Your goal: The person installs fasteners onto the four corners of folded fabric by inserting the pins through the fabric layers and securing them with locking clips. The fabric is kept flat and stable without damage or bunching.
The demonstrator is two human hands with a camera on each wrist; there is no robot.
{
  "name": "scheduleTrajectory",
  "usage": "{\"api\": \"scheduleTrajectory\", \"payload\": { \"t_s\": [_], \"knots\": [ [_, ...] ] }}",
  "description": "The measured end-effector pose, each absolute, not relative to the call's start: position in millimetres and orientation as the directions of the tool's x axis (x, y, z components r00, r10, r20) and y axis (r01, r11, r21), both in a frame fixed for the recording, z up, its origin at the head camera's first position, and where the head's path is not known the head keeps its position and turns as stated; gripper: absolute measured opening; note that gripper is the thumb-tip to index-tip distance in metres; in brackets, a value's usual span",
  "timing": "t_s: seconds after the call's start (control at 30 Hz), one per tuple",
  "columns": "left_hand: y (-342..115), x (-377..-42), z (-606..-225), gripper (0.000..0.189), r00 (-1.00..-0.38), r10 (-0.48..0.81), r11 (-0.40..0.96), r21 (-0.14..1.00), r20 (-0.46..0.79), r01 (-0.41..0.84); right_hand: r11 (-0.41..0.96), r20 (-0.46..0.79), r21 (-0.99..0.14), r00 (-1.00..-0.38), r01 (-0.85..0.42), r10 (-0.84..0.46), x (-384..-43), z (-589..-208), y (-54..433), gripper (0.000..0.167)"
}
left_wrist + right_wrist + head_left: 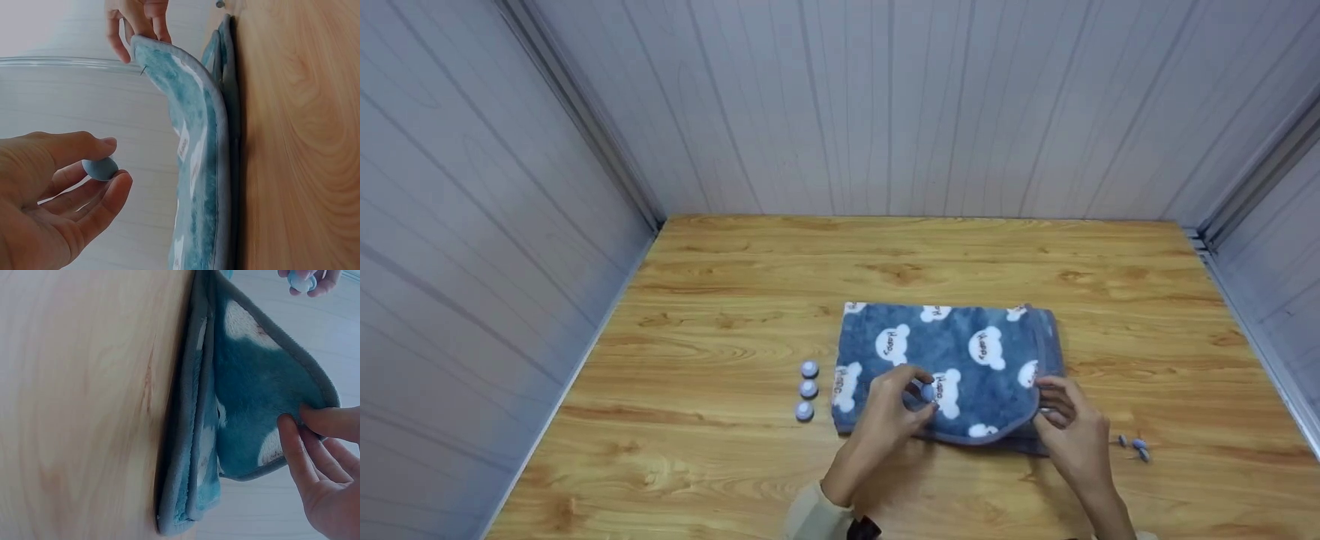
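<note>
A folded blue fleece blanket (937, 334) with white bear heads lies on the table. My left hand (885, 412) holds a small round blue cap (101, 168) between thumb and fingers, above the blanket and apart from it. At the blanket's near right corner, my right hand (1076, 435) pinches the edge and lifts the top layer, as the raised corner (306, 391) in the right wrist view shows. A thin pin (143, 70) sticks out of the cloth close to the right fingers. Whether those fingers also hold the pin's head is hidden.
Left of the blanket, three round caps (808, 388) with pale centres stand in a row. Three small blue-headed pins (1140, 445) lie to the right, near my right wrist. Pale panel walls (847, 112) rise behind and beside the wooden table (720, 300).
</note>
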State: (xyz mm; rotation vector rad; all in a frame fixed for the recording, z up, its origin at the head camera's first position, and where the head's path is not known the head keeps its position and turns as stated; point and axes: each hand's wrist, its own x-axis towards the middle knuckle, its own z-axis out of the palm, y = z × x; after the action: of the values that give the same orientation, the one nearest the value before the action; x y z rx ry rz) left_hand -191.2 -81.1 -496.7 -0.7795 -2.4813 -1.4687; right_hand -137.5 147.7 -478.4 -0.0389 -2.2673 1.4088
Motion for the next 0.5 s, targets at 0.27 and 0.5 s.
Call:
{"api": "scheduleTrajectory", "payload": {
  "t_s": [0.27,0.5],
  "knots": [
    [-73.9,-194.6,-497.3,0.024,-0.836,0.387,0.374,0.763,0.389,0.528,0.469,0.368,-0.856,-0.894,-0.218,0.256,-137.2,-478.3,147.8,0.031],
    [-63.8,-197.0,-497.4,0.023,-0.825,0.399,0.371,0.752,0.401,0.545,0.471,0.352,-0.859,-0.899,-0.199,0.262,-137.2,-476.6,147.2,0.030]
  ]
}}
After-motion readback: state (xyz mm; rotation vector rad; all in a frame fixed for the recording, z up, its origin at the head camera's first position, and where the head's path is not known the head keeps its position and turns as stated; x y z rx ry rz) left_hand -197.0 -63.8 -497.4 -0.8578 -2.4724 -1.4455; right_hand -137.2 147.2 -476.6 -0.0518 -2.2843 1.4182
